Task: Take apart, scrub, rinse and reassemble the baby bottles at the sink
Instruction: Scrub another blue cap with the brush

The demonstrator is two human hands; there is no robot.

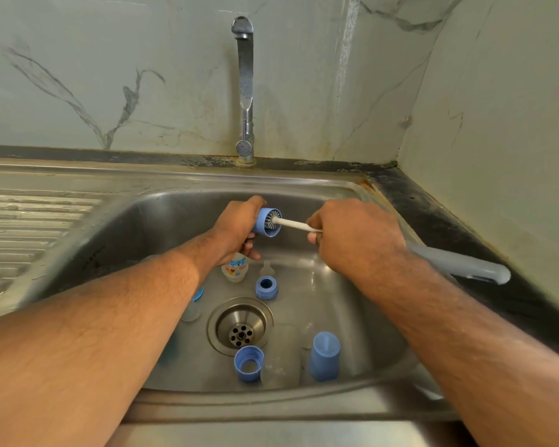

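- Here, the left hand (239, 225) grips a blue cap (267, 222), opening facing right.
- The right hand (355, 235), fingers closed, holds a brush (292, 224) poked inside it.
- Below both hands, blue rings (266, 287) and a bottle (235, 267) lie in the sink (352, 343).

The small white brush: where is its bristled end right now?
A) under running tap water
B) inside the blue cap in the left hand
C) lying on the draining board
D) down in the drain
B: the white brush, held by the right hand, pokes into the open blue cap gripped by the left hand.
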